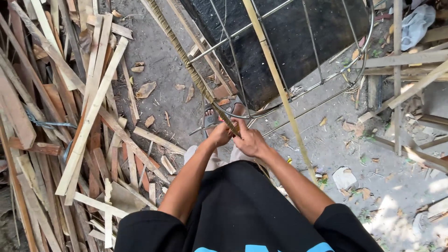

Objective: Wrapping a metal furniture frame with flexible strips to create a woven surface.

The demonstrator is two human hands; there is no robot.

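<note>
A round metal wire frame (322,83) stands tilted in front of me, over a black block (289,42). A wrapped, rope-bound rod (186,63) runs diagonally from the top left down to my hands. My left hand (219,134) is shut on the rod's lower end, where it meets the wire ring. My right hand (249,140) grips the same spot from the right, its fingers curled on the rod and the ring. A bare bamboo strip (280,88) slants across the frame just right of my hands.
A large heap of wood offcuts and slats (74,126) covers the ground on the left. More timber pieces (406,79) and a crumpled cloth (415,23) lie at the right. Dry leaves and paper scraps (344,177) litter the grey dirt ground. My sandalled feet (212,116) show under the frame.
</note>
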